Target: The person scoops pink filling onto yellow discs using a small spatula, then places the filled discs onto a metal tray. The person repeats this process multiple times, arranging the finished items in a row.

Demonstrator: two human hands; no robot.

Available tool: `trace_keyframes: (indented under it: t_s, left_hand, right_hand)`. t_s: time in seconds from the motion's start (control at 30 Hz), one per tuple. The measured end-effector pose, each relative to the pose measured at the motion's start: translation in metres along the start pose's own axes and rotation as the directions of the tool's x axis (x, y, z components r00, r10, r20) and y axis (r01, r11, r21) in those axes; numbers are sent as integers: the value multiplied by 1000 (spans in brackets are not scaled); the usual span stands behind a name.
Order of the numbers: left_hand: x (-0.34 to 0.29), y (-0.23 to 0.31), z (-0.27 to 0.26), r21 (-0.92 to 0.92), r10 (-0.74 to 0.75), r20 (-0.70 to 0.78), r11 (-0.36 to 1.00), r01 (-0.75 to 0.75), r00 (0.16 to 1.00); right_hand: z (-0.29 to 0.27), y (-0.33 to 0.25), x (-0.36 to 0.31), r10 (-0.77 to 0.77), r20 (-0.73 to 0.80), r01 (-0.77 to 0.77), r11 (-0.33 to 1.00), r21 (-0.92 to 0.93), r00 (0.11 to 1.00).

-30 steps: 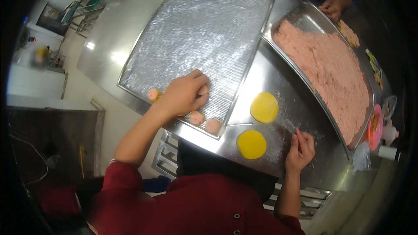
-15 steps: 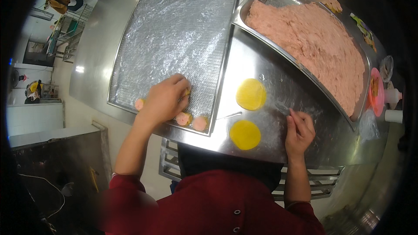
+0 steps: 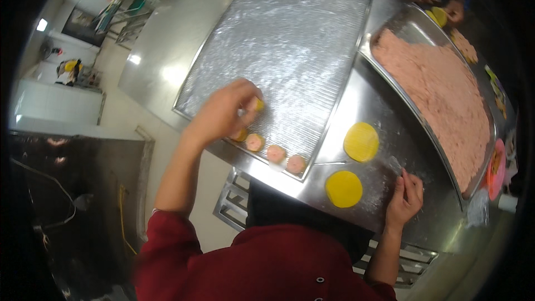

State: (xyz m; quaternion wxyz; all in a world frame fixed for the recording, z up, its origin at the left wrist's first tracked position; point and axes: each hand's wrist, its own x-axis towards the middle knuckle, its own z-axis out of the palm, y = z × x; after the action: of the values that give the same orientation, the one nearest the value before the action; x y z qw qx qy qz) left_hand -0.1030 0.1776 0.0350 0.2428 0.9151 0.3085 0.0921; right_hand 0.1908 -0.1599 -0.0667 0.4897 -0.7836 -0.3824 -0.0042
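My left hand (image 3: 227, 108) is over the near left part of a mesh tray (image 3: 189, 69) lined with clear film. Its fingers are closed round a small open-topped dumpling (image 3: 258, 104) with a yellow wrapper. Several similar dumplings, pink on top, stand in a row along the tray's near edge, one (image 3: 254, 142) close below this hand. My right hand (image 3: 405, 200) rests low over the steel table, its thumb and fingers pinching a thin, flat, shiny tool (image 3: 394, 163), too blurred to name. Left of it lie two round yellow wrappers, a farther one (image 3: 361, 141) and a nearer one (image 3: 344, 189).
A deep steel pan (image 3: 409, 103) of pink minced filling (image 3: 437, 95) stands at the right. Beyond it, another person's hand (image 3: 455, 12) is beside yellow wrappers (image 3: 438, 17). A thin stick (image 3: 330, 163) lies by the tray corner. A pink bowl (image 3: 495, 170) sits far right.
The view has turned, shifting the scene rightward. My left hand has moved up and left relative to the tray with the dumpling, uncovering more of the row. My right hand stays near the wrappers.
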Motion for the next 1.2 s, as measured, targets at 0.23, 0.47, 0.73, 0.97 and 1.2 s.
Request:
trace_keyframes:
  t_s: [0.23, 0.47, 0.73, 0.97, 1.2]
  left_hand:
    - [-52, -58, -44, 42, -323, -124, 943, 331, 938]
    - [-70, -74, -12, 163, -428, -124, 881, 444, 895]
    - [-66, -69, -8, 286, -477, -151, 817, 500, 866]
    - [-68, -76, -11, 281, -437, -98, 850, 446, 894]
    - [-74, -64, -24, 216, -364, -157, 894, 392, 918]
  right_hand:
    - [2, 9, -3, 86, 19, -87, 996, 36, 996]
    - [1, 16, 0, -6, 43, 8, 998, -63, 999]
    - [1, 12, -1, 47, -2, -47, 998, -48, 999]
    - [1, 5, 1, 58, -2, -58, 998, -14, 998]
    - [2, 4, 2, 32, -28, -32, 999, 16, 999]
